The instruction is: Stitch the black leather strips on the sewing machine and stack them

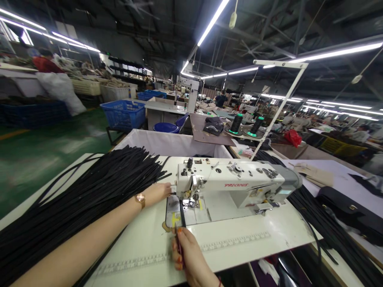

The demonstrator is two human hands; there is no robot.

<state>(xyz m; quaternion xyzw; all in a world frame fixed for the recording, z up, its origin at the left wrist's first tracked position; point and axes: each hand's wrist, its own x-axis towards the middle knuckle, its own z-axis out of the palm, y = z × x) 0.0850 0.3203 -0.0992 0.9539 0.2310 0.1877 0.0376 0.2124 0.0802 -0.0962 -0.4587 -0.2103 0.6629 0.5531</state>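
Observation:
A white sewing machine point(221, 179) stands on the pale table. A narrow black strap point(182, 215) runs from under its presser foot toward me over the metal plate point(172, 211). My left hand point(161, 192), with a watch on the wrist, is closed just left of the needle area. What its fingertips pinch is too small to make out. My right hand point(190, 251) is closed in front of the plate around a slim dark reddish tool point(180, 249), its kind unclear, at the strap's near end. A large bundle of black straps point(98, 195) lies left, under my left forearm.
A printed ruler point(233, 240) runs along the table front. More black straps point(332, 219) lie at right. Behind the machine are a cloth-lined bin point(179, 143), black thread cones point(236, 123) and a thread stand point(281, 103). A blue basket point(125, 115) stands farther left.

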